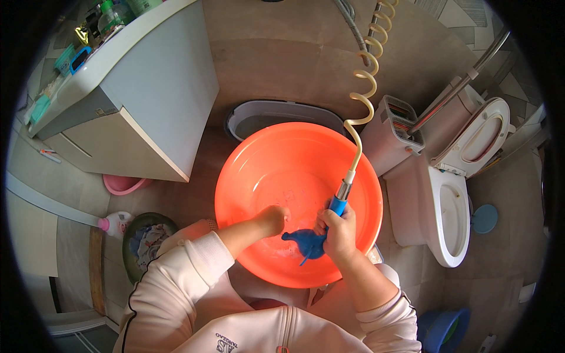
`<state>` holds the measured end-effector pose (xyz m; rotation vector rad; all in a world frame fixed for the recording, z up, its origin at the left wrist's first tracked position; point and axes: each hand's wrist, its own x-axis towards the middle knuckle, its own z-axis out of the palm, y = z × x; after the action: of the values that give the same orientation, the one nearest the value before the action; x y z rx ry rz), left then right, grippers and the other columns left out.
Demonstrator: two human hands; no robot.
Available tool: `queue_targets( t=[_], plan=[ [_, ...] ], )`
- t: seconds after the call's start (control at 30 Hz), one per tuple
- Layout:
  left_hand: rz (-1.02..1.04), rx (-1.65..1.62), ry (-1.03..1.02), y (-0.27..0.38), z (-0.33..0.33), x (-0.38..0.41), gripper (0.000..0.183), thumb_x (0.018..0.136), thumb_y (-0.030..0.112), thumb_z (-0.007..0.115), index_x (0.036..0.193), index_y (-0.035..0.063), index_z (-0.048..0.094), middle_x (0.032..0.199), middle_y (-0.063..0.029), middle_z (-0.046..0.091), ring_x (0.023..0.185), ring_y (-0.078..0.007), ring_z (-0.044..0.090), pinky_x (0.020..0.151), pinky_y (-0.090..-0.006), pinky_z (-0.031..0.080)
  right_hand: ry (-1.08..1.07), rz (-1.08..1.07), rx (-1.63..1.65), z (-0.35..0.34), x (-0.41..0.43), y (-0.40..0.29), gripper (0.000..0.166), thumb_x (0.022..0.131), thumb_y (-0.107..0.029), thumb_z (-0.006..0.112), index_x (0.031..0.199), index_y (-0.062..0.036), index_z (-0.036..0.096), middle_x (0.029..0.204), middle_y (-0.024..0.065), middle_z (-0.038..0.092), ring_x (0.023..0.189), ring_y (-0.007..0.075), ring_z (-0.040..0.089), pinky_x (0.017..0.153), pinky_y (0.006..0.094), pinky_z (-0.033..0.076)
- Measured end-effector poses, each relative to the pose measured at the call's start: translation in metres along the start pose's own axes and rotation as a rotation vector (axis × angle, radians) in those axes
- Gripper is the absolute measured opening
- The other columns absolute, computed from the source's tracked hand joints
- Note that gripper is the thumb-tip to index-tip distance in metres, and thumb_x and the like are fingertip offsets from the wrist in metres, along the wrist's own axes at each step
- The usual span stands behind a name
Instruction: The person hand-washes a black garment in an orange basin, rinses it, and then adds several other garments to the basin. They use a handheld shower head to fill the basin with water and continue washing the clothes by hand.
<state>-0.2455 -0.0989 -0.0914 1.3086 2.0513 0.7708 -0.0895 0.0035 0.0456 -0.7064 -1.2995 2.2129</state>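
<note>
My right hand [339,229] is closed around the blue grip of a hose handpiece [339,204], over the right side of a large orange plastic basin [229,212]. From its metal collar a cream coiled hose [365,95] runs up towards the wall. Below my right fingers hangs a limp dark blue item [309,243], perhaps wet cloth or thin rubber, with a narrow tip pointing left. My left hand [274,220] is a loose fist over the basin, just above left of that tip and apart from it. Nothing shows in it, though its palm is hidden.
Behind the basin is a grey tub [287,112]. A toilet [452,220] and a lidless bin [388,132] holding a metal pole stand right. Left are a vanity cabinet [163,88], a green basin [132,251] of clothes and a white bottle [118,223]. A blue bucket [457,328] sits lower right.
</note>
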Motion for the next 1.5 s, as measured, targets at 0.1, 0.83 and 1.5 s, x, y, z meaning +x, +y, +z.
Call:
queue_targets(
  t=[0.1, 0.83, 1.5],
  plan=[
    [-0.046, 0.019, -0.073, 0.007, 0.002, 0.002, 0.021, 0.072, 0.0, 0.056, 0.092, 0.0046, 0.06, 0.089, -0.0125, 0.063, 0.079, -0.0272, 0.062, 0.066, -0.0358, 0.048, 0.015, -0.005, 0.027, 0.0, -0.001, 0.0, 0.015, 0.071, 0.003, 0.046, 0.085, -0.004, 0.043, 0.061, 0.0063, 0.042, 0.047, 0.0141, 0.04, 0.044, 0.0274, 0.034],
    [0.036, 0.257, -0.101, -0.009, -0.009, -0.027, 0.031, 0.086, 0.009, 0.049, 0.115, 0.0039, 0.057, 0.108, -0.0176, 0.061, 0.1, -0.0355, 0.058, 0.084, -0.0428, 0.046, 0.263, -0.482, 0.1, -0.038, 0.041, -0.018, 0.018, 0.072, 0.007, 0.049, 0.085, -0.0045, 0.045, 0.061, 0.0054, 0.047, 0.048, 0.0142, 0.042, 0.047, 0.0267, 0.037],
    [0.002, 0.178, 0.132, 0.015, -0.078, -0.054, 0.027, 0.082, 0.001, 0.047, 0.107, 0.0007, 0.059, 0.106, -0.019, 0.061, 0.099, -0.0355, 0.057, 0.087, -0.041, 0.045, 0.207, -0.34, -0.011, -0.021, 0.042, 0.004, 0.014, 0.075, 0.003, 0.053, 0.081, -0.006, 0.045, 0.06, 0.0053, 0.046, 0.049, 0.0149, 0.044, 0.047, 0.0285, 0.038]
  ],
)
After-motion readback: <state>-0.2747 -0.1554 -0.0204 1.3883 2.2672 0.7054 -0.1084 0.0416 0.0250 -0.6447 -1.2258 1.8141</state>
